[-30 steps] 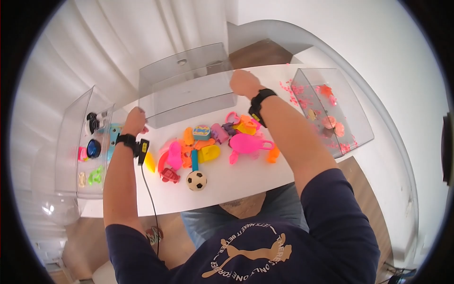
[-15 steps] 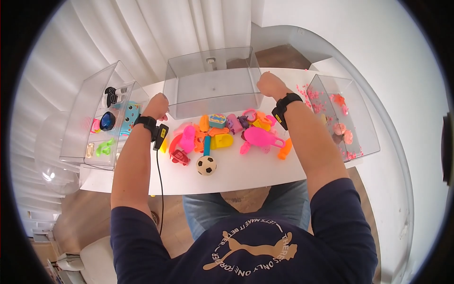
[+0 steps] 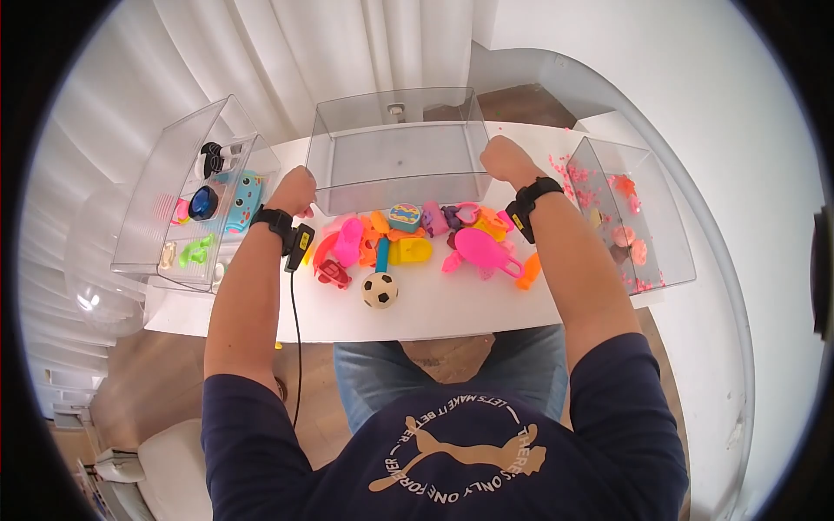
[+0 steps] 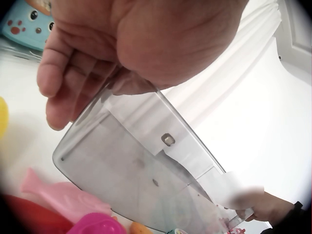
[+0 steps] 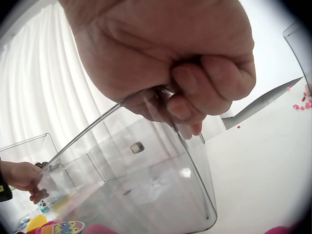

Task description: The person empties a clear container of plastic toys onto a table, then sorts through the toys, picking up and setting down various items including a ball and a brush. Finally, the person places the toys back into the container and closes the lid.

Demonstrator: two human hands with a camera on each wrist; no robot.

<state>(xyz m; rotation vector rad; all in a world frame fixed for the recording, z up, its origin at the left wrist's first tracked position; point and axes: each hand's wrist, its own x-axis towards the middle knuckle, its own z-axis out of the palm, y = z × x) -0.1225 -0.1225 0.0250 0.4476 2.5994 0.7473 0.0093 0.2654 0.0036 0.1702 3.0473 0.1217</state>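
White tabletop under clear bin, pale curtain behind, brown floor.

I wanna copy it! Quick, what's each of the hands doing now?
Left hand: holding the clear box by its left end.
Right hand: holding its right end.

Both arms stretched forward, apart; left fingers loosely bent, right fingers curled tight.

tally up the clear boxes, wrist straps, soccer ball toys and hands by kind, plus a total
clear boxes: 3
wrist straps: 2
soccer ball toys: 1
hands: 2
total: 8
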